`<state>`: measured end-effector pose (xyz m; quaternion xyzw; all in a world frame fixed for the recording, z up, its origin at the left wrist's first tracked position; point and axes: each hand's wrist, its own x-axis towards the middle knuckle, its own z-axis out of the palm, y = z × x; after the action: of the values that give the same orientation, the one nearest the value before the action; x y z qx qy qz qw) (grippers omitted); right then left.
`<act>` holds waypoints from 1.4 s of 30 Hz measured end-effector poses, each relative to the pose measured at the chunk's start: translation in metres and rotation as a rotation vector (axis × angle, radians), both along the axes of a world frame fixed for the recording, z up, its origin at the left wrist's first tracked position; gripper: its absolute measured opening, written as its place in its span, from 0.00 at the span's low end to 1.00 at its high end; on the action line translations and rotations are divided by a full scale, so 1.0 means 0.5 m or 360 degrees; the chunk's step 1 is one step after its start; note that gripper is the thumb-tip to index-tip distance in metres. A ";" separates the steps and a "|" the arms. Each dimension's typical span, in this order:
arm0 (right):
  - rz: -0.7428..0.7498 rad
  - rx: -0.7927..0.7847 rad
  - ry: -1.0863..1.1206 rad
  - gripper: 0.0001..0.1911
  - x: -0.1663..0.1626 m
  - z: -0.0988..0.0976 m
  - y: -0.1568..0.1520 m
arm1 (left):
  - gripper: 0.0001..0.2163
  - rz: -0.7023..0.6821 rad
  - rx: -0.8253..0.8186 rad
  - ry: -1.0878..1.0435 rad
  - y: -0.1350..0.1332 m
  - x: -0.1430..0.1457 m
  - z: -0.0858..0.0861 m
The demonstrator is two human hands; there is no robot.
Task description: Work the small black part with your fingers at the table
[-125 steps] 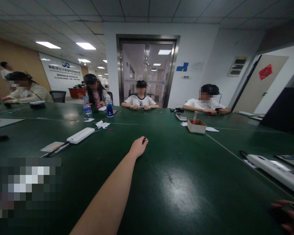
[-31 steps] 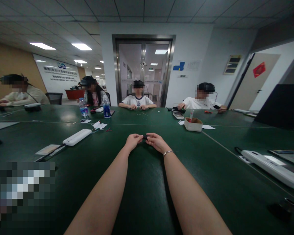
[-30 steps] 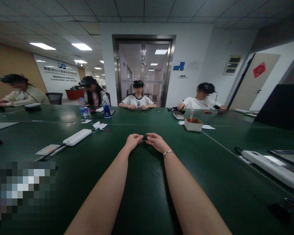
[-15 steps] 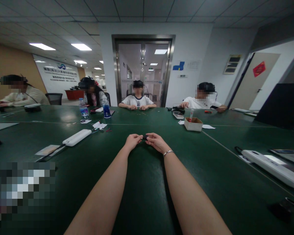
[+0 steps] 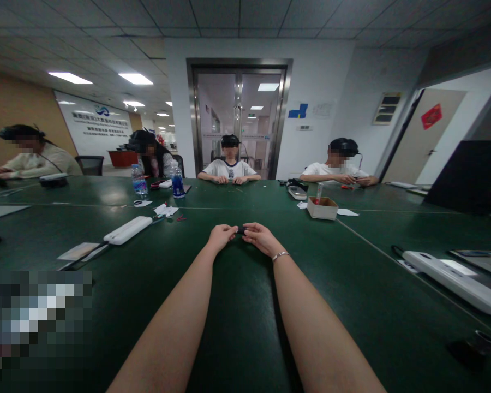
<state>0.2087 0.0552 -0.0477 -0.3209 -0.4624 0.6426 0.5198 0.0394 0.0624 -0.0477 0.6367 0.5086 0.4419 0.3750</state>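
Observation:
Above the dark green table (image 5: 147, 289), my left hand (image 5: 222, 238) and my right hand (image 5: 263, 238) meet at a small dark cylindrical object (image 5: 241, 230). The fingertips of my left hand pinch its left end, where a light glint shows. My right hand grips the other end between thumb and fingers and covers part of it. The object lies roughly level between the two hands. It is too small for me to make out its kind. A silver bracelet (image 5: 280, 255) circles my right wrist.
White power strips (image 5: 129, 230) lie left and right (image 5: 450, 281). Two bottles (image 5: 178, 183) and paper scraps (image 5: 166, 209) are farther left. An open box (image 5: 322, 209) stands right of centre, a dark round object (image 5: 478, 344) at near right. Several people in headsets sit opposite.
My hands and the dark object stay almost in place. At the far right, a person's hand has moved right, bringing both of that person's hands together.

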 end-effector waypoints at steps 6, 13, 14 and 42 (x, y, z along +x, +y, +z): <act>0.0018 0.0023 -0.0009 0.12 0.001 -0.003 0.003 | 0.18 0.0021 0.0011 0.0041 0.008 -0.001 -0.008; 0.0038 0.0026 -0.0011 0.12 0.002 -0.005 0.006 | 0.20 0.0063 0.0058 0.0137 0.016 -0.003 -0.016; 0.0036 0.0030 -0.0009 0.12 0.002 -0.005 0.006 | 0.20 0.0065 0.0064 0.0136 0.016 -0.003 -0.016; -0.0009 -0.0053 -0.0038 0.11 0.000 -0.005 0.011 | 0.12 0.0024 -0.0068 -0.0287 0.009 0.016 -0.014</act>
<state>0.2086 0.0607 -0.0503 -0.3385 -0.4568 0.6450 0.5107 0.0476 0.0668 -0.0547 0.5824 0.4870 0.4893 0.4293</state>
